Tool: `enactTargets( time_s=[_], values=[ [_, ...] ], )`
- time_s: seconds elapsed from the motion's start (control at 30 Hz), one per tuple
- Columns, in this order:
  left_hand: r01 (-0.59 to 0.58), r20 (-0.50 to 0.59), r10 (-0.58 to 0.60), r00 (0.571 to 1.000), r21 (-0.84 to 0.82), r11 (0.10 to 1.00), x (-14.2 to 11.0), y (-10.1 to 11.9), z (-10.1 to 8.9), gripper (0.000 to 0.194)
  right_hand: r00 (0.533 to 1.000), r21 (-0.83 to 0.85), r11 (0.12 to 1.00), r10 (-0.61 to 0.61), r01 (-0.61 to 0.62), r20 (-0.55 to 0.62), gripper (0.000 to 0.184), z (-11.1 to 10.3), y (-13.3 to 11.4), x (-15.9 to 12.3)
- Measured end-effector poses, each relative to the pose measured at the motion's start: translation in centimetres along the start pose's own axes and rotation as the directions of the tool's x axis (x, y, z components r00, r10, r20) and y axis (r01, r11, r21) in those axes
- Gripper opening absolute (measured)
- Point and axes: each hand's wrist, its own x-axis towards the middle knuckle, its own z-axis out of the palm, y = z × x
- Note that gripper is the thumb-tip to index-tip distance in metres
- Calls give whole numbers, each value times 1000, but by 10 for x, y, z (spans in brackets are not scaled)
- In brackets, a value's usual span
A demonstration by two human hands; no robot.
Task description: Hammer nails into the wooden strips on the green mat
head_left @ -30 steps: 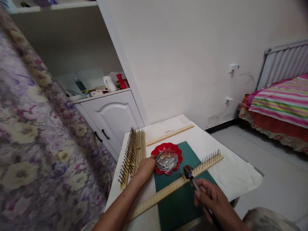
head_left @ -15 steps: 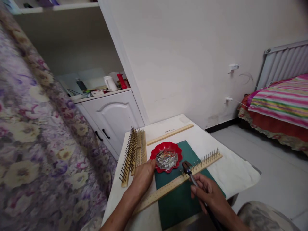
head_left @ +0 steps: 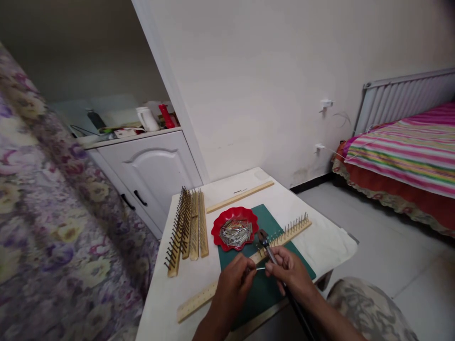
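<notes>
My left hand (head_left: 234,282) pinches a thin silvery nail (head_left: 260,269), whose other end reaches the fingertips of my right hand (head_left: 292,274). That right hand is wrapped round a hammer (head_left: 270,253) with a dark head, metal neck and black handle. Beneath both hands a wooden strip (head_left: 199,299) with rows of small holes lies across a green mat (head_left: 263,296). Nails stand upright along its far right end; my left hand hides part of its middle. Just beyond, a red scalloped bowl (head_left: 216,233) holds a heap of loose nails (head_left: 235,233).
Several nail-studded wooden strips (head_left: 194,227) lie at the table's left. Another strip (head_left: 240,196) lies near the back, with a couple of loose nails behind it. A floral curtain (head_left: 64,213) hangs left, a white cabinet (head_left: 156,175) stands behind, and a bed (head_left: 398,151) is at right.
My left hand has moved from the bowl's left rim to the right and nearer me, bringing a nail to my right fingertips. The hammer stays in my right hand. The view has shifted right.
</notes>
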Motion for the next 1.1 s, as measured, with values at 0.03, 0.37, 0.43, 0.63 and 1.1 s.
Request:
enactTargets(
  time_s=[0.03, 0.37, 0.43, 0.63, 1.1],
  values=[
    [5, -14, -6, 1000, -34, 999, 0, 0, 1, 13, 1000, 5, 1000, 1, -1, 2, 30, -1, -1, -1],
    [170, -95, -436, 895, -831, 529, -11, -12, 62, 18, 1000, 82, 996, -18, 19, -16, 29, 1, -5, -9],
    [133, -114, -428, 897, -851, 507, -11, -11, 67, 16, 1000, 80, 997, -12, 14, -22, 28, 2, -4, -10],
    [162, -229, -418, 879, -681, 714, 6, -26, 48, 17, 998, 2, 1000, 4, -4, -56, 24, 1, -9, -14],
    [113, -300, -171, 939, -200, 973, 28, -54, 54, 18, 996, -54, 999, 3, -8, -93, 23, -5, -14, -15]
  ],
)
